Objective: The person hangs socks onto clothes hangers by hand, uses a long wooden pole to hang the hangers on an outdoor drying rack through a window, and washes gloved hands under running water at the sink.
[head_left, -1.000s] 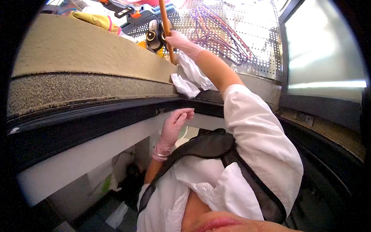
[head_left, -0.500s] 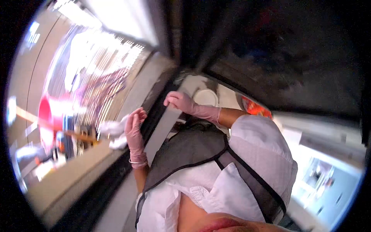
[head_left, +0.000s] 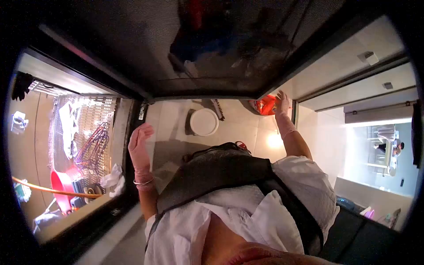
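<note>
My left hand point(head_left: 141, 148), in a thin pink glove with a bracelet at the wrist, is raised beside the dark upright frame point(head_left: 136, 119) at the left. Its fingers are stretched out and it holds nothing that I can see. Out to the right, my right hand point(head_left: 283, 106), also gloved, has its fingers extended by the edge of a dark framed panel point(head_left: 212, 79). A red bag point(head_left: 265, 106) lies just left of that hand. Whether the right fingertips touch the panel's frame, I cannot tell.
On the tiled floor stand a round white bucket or lid point(head_left: 204, 122) and a brush-like object point(head_left: 218, 109). Through the left opening are hangers point(head_left: 92, 145), a red basin point(head_left: 61, 190), an orange pole point(head_left: 57, 189) and a white cloth point(head_left: 113, 180). White drawers point(head_left: 353, 66) line the right.
My view has swung round to face the dark panel. My right hand has moved away from the left frame, out to the right near the red bag. The left hand stays raised by the frame.
</note>
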`<state>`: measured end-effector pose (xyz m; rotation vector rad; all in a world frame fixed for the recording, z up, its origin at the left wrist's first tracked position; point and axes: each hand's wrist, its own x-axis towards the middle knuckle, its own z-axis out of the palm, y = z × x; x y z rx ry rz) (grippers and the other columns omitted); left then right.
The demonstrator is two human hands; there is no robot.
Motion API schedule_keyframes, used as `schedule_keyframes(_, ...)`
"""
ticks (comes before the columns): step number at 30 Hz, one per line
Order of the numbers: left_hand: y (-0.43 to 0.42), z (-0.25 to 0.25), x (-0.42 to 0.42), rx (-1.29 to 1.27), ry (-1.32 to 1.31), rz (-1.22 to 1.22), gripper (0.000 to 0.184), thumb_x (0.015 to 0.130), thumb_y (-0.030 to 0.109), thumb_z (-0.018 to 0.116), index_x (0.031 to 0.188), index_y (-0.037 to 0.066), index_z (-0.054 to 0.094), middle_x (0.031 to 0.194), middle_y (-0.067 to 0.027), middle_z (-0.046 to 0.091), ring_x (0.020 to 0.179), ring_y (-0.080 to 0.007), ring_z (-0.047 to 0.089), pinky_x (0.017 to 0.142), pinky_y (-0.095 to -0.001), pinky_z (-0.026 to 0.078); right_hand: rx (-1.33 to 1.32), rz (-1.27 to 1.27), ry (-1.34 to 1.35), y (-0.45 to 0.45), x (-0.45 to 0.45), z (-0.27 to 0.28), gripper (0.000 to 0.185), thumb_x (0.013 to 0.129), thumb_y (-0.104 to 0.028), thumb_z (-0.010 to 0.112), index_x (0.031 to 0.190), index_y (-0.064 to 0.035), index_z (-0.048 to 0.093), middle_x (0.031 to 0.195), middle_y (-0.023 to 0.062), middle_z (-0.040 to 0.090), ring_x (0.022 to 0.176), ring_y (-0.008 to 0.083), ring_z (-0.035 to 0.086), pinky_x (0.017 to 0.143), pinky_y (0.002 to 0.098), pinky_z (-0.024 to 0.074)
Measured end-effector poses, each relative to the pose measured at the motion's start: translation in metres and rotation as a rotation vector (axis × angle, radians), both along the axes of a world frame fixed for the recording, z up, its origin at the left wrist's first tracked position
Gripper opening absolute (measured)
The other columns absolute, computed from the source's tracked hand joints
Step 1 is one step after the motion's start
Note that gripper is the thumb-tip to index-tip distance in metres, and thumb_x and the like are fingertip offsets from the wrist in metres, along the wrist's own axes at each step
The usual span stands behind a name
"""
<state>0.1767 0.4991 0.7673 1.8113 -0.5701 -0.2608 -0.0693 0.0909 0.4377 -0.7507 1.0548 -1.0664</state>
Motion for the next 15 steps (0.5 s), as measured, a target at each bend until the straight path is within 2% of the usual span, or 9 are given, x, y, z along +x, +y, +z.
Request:
schedule_keyframes(1,-0.009,-0.009,-0.015,0.002,-0.078,-0.005,0.022,0.091,0.009,0.043,0.102,-0.004,0.058,0.094,-0.0068,0.061,0.085,-0.0136,0.057,0.08,-0.0274,0.045,0.026,0.121,-0.065,0.006,-0.002,0.065,0.04,0.083,-0.04,0.05,0.112,-0.0115,0.055,0.103,0.006,0.057,0.095,0.017,0.052,0.082,0.0331,0.0403)
schedule_keyframes(2,-0.025,-0.015,-0.039,-0.015,-0.074,0.019,0.023,0.092,0.009,0.042,0.103,-0.004,0.058,0.094,-0.0071,0.061,0.085,-0.0138,0.057,0.08,-0.0274,0.045,-0.05,0.265,-0.149,-0.009,-0.009,0.048,0.044,0.085,-0.042,0.049,0.113,-0.009,0.054,0.11,0.0069,0.055,0.1,0.0187,0.051,0.086,0.0349,0.0385)
schedule_keyframes(4,-0.066,-0.016,-0.098,-0.026,-0.139,0.01,0.025,0.093,0.01,0.041,0.105,-0.004,0.057,0.095,-0.0078,0.06,0.086,-0.0146,0.057,0.082,-0.0272,0.044,0.0,0.435,-0.189,-0.014,-0.027,0.083,0.043,0.089,-0.041,0.044,0.113,-0.0059,0.053,0.104,0.0057,0.057,0.1,0.0181,0.051,0.091,0.0345,0.0371)
schedule_keyframes(6,-0.113,-0.003,-0.149,-0.011,-0.178,0.034,0.025,0.093,0.01,0.041,0.106,-0.003,0.057,0.095,-0.0078,0.06,0.087,-0.0147,0.056,0.082,-0.0272,0.044,-0.209,0.652,0.046,-0.048,-0.026,0.026,0.042,0.09,-0.037,0.042,0.112,-0.0035,0.053,0.103,0.0037,0.058,0.1,0.0184,0.051,0.09,0.0318,0.0385)
schedule_keyframes(8,-0.156,-0.001,-0.201,0.0,-0.235,0.032,0.025,0.092,0.008,0.041,0.11,-0.003,0.055,0.102,-0.0092,0.058,0.093,-0.016,0.056,0.086,-0.0279,0.042,-0.263,0.648,0.111,-0.056,-0.05,0.036,0.038,0.09,-0.03,0.045,0.113,-0.001,0.053,0.103,0.0052,0.06,0.096,0.0205,0.054,0.086,0.031,0.0419)
schedule_keyframes(9,-0.185,-0.005,-0.242,0.01,-0.25,0.019,0.025,0.092,0.008,0.041,0.11,-0.003,0.055,0.102,-0.0092,0.058,0.093,-0.016,0.056,0.086,-0.0279,0.042,-0.78,0.69,0.214,-0.067,-0.097,0.066,0.04,0.091,-0.032,0.046,0.115,0.0001,0.053,0.105,0.0058,0.06,0.096,0.0197,0.054,0.088,0.0303,0.0408)
schedule_keyframes(11,-0.258,-0.017,-0.344,0.051,-0.508,-0.05,0.031,0.089,0.004,0.04,0.118,-0.003,0.049,0.113,-0.0121,0.053,0.102,-0.0189,0.052,0.091,-0.0309,0.039,-0.331,0.9,0.02,-0.118,-0.176,0.027,0.039,0.091,-0.032,0.049,0.114,-0.0007,0.054,0.104,0.0056,0.061,0.094,0.0197,0.055,0.087,0.0303,0.0411)
schedule_keyframes(14,-0.382,-0.031,-0.492,0.062,-0.804,-0.163,0.038,0.085,0.001,0.038,0.123,-0.003,0.042,0.122,-0.0152,0.046,0.11,-0.0227,0.047,0.096,-0.0344,0.035,-0.57,1.17,0.209,-0.21,-0.312,0.015,0.037,0.09,-0.033,0.052,0.11,-0.0021,0.058,0.101,0.0046,0.062,0.093,0.0176,0.055,0.086,0.0295,0.0415)
schedule_keyframes(15,-0.415,-0.032,-0.528,0.076,-0.819,-0.178,0.038,0.085,0.001,0.038,0.123,-0.003,0.042,0.122,-0.0152,0.046,0.11,-0.0227,0.047,0.096,-0.0344,0.035,-0.588,1.332,0.076,-0.235,-0.342,0.009,0.036,0.09,-0.033,0.052,0.108,-0.0027,0.06,0.099,0.0048,0.063,0.093,0.0166,0.056,0.086,0.029,0.0416)
